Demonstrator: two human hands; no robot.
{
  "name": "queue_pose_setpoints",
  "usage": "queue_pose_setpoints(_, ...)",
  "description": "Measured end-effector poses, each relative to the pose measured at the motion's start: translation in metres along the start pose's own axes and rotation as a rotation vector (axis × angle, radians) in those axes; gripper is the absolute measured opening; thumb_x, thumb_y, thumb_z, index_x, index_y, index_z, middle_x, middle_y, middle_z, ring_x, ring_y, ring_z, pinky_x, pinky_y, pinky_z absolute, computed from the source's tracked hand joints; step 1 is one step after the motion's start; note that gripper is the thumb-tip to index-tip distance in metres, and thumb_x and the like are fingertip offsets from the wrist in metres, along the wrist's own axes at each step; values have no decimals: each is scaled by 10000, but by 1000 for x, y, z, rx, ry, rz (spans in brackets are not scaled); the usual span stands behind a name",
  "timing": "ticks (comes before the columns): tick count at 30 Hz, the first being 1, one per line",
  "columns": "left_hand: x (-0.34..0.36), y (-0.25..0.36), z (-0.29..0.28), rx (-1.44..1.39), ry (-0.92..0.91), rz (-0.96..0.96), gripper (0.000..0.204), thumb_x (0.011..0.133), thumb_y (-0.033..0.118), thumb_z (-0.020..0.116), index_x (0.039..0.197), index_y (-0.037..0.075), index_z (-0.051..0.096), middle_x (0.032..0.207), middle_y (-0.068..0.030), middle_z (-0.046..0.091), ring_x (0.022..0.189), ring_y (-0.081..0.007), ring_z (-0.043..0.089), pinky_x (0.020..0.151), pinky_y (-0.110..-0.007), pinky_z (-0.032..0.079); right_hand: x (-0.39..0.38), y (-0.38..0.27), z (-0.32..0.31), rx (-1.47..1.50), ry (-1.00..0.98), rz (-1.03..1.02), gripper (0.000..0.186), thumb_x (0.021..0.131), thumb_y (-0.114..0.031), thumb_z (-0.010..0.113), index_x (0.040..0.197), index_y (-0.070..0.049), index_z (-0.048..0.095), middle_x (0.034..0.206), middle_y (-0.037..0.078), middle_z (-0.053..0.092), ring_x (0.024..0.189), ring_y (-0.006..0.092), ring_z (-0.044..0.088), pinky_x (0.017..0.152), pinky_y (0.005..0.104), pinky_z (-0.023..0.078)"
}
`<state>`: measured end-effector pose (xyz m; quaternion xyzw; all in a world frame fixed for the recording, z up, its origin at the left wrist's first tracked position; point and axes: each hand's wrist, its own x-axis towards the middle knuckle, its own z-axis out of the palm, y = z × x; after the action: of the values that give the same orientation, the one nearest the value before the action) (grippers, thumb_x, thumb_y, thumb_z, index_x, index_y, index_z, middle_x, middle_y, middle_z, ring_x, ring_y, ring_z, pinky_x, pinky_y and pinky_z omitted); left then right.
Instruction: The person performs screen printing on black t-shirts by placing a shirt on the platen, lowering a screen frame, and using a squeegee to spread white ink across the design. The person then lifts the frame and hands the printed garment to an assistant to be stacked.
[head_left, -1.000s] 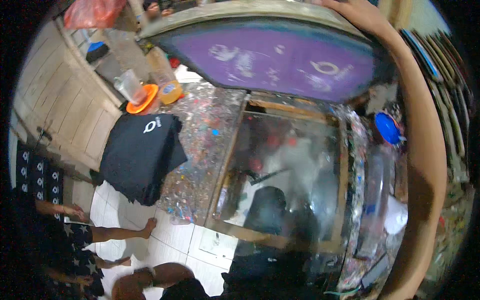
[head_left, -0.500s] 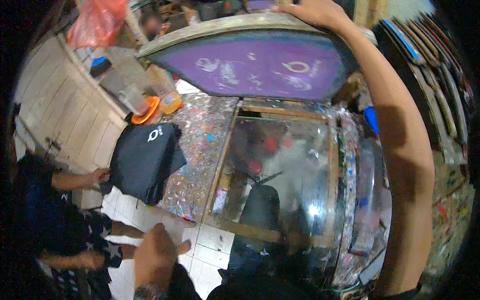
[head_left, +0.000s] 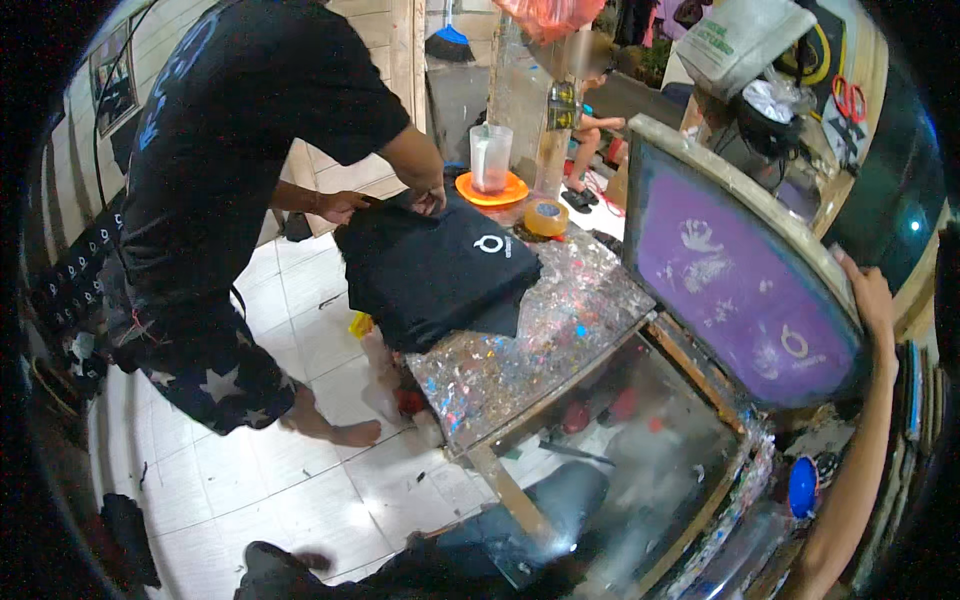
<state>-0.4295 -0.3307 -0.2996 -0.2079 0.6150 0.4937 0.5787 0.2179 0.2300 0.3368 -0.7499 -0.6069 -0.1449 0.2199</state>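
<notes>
The right hand is holding the purple screen raised and tilted at the far end of the glass panel, its fingers bending partly over the top rim with the thumb not clearly showing, while the left hand is not showing well enough to tell its state. The step in hand seems to be keeping the glass uncovered while a co-worker is gripping the edge of the black cloth on the speckled table; any next move is probably calling for a firm hold on that rim.
</notes>
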Motion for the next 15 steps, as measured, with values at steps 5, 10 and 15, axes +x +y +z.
queue_pose_setpoints(5, -7, -77, -72, 592, 379, -62, 136, 866, 106, 546, 975, 40, 594, 868, -126, 564, 827, -271, 539, 711, -374, 442, 11, 11, -4, -54, -22, 31, 796, 832, -652, 501, 1166, 63, 606, 1153, 295, 590, 1098, 400, 555, 967, 403, 391)
queue_pose_setpoints(10, 4, -61, -40, 1439, 409, 506, 255, 829, 72, 537, 1068, 6, 599, 956, -211, 605, 921, -377, 575, 802, -458, 470, 25, 14, -3, 2, -134, 47, 908, 779, -752, 491, 1109, 83, 622, 1142, 309, 573, 1073, 386, 557, 948, 412, 386)
queue_pose_setpoints(15, -123, 108, 287, 1333, -49, 1658, 273, 795, 32, 586, 1068, 40, 594, 1012, -179, 610, 886, -370, 598, 720, -442, 504, 49, 47, 5, 5, -107, -18, 844, 808, -710, 493, 1141, 55, 622, 1123, 287, 584, 1049, 367, 565, 943, 387, 392)
